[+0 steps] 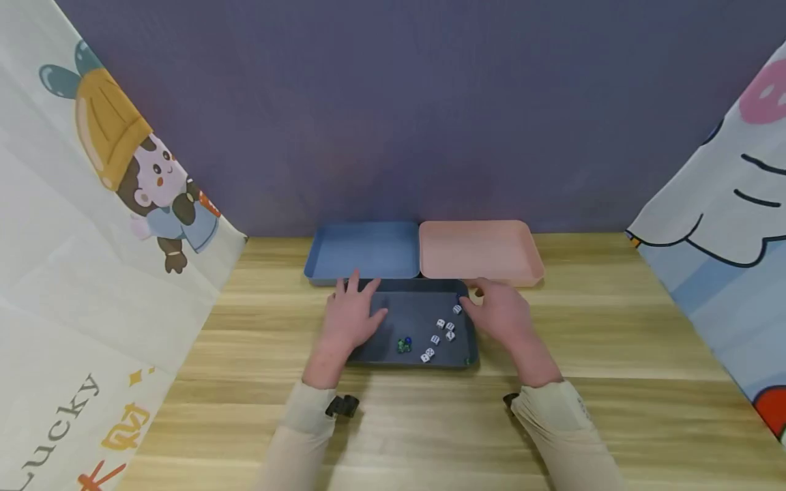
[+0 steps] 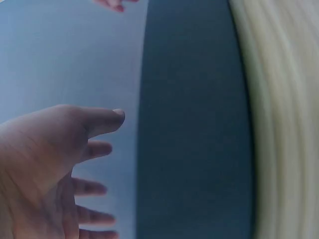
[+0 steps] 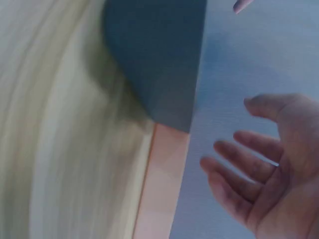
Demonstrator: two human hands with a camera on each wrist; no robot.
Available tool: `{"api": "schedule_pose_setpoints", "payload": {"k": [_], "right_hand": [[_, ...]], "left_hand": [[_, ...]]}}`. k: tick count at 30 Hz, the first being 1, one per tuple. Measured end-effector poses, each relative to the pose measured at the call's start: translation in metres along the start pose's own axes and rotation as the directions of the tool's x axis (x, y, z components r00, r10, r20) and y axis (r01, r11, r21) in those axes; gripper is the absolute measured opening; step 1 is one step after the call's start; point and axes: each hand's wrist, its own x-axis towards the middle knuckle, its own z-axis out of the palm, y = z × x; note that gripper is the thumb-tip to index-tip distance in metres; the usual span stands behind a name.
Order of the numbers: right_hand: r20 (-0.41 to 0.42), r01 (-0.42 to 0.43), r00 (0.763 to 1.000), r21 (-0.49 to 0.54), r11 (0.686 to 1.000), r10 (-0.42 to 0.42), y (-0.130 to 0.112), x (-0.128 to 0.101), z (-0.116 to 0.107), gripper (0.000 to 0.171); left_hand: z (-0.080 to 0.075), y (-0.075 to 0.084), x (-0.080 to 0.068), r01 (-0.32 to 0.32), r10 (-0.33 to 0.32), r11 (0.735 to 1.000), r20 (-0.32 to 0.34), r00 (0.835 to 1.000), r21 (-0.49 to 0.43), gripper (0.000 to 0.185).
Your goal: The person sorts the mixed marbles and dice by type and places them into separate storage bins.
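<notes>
A dark grey tray [image 1: 399,310] lies on the table, holding several white dice [image 1: 450,335] toward its right side. Small green and blue pieces [image 1: 401,346] sit together near its front middle, too small to identify. My left hand [image 1: 351,317], fingers spread, is at the tray's left side; the left wrist view shows its thumb [image 2: 102,119] apart from the fingers. At the tray's right edge is my right hand [image 1: 500,312], its fingers [image 3: 244,159] loosely bent with nothing visible between them. Whether either hand touches the tray, I cannot tell.
Behind the dark tray, a blue tray [image 1: 368,249] and a pink tray [image 1: 479,249] stand side by side. The wooden table [image 1: 602,327] meets a dark blue backdrop [image 1: 393,116]. Printed cartoon sheets [image 1: 61,225] flank both sides.
</notes>
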Motion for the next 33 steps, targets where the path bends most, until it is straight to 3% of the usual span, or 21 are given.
{"api": "schedule_pose_setpoints", "payload": {"k": [4,11,16,20,23,27,29,31,33], "right_hand": [[0.073,0.028,0.997,0.074,0.997,-0.033,0.009,-0.003,-0.002,0.047],[0.167,-0.022,0.986,0.149,0.989,-0.003,0.02,-0.007,0.002,0.037],[0.202,-0.052,0.979,0.215,0.975,0.007,0.028,-0.011,0.008,0.035],[0.199,-0.096,0.979,0.238,0.967,0.048,0.03,-0.014,0.011,0.037],[0.217,-0.106,0.975,0.258,0.96,0.049,0.031,-0.015,0.014,0.041],[0.217,-0.108,0.975,0.316,0.943,0.039,0.029,-0.018,0.024,0.042],[0.194,-0.109,0.98,0.336,0.936,0.045,0.03,-0.018,0.025,0.04],[0.187,-0.107,0.981,0.346,0.932,0.044,0.031,-0.019,0.025,0.039],[0.194,-0.104,0.98,0.344,0.933,0.038,0.031,-0.02,0.026,0.038]], "left_hand": [[-0.009,-0.012,-0.004,-0.026,0.025,0.999,-0.026,0.999,-0.025,0.056],[-0.014,-0.035,-0.01,-0.056,0.047,0.992,-0.083,0.995,-0.114,0.05],[-0.012,-0.048,-0.013,-0.047,0.039,0.985,-0.051,0.998,-0.165,0.046],[-0.007,-0.055,-0.013,-0.062,0.056,0.965,-0.032,0.998,-0.255,0.049],[-0.003,-0.06,-0.013,-0.025,0.024,0.921,-0.006,1.0,-0.39,0.055],[0.004,-0.07,-0.019,0.093,-0.061,0.809,0.074,0.995,-0.581,0.058],[0.007,-0.074,-0.02,0.12,-0.079,0.755,0.093,0.993,-0.645,0.054],[0.009,-0.077,-0.02,0.129,-0.084,0.718,0.099,0.992,-0.684,0.049],[0.011,-0.079,-0.021,0.12,-0.077,0.699,0.093,0.993,-0.705,0.045]]}}
